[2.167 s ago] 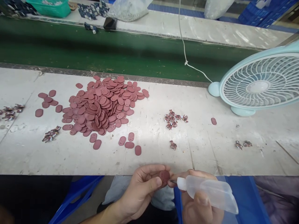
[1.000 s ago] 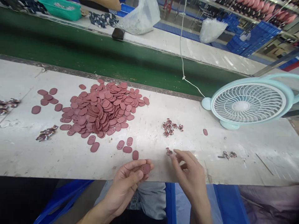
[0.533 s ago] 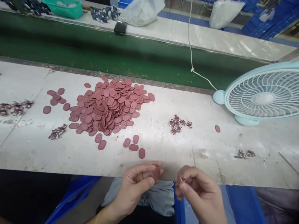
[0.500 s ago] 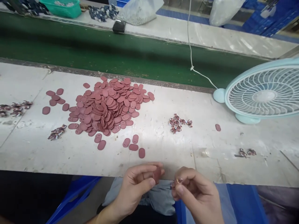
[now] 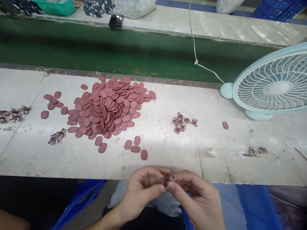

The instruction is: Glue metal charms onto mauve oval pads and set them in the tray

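Left hand [image 5: 144, 195], bottom centre: thumb and fingers pinching a reddish-brown, flat oval disc [image 5: 165, 180], held edge-on to the camera. Right hand [image 5: 201, 201], just to its right: thumb and fingertips pinching a tiny brown-and-white figurine [image 5: 172, 178] right up against the disc (can't tell whether they actually touch). Both pieces sit over the near edge of the scuffed white worktable [image 5: 163, 143], low in the frame.

Centre left: big heap of matching reddish-brown discs [image 5: 105, 108], some strays around it, a few showing small holes or dots. Right of centre: cluster of brown-and-white figurines [image 5: 178, 122]. More figurines at far left, plus a small bunch below left of the heap.

Right side: translucent plastic bottle [image 5: 225, 152] lying on its side, dark thin tip pointing right, near two figurines. One lone disc [image 5: 225, 125] above it. Pale blue fan with white grille [image 5: 275, 88] at right edge, white cord [image 5: 193, 41] running up. Upper left: teal plastic bin [image 5: 57, 7], cut off by the frame.
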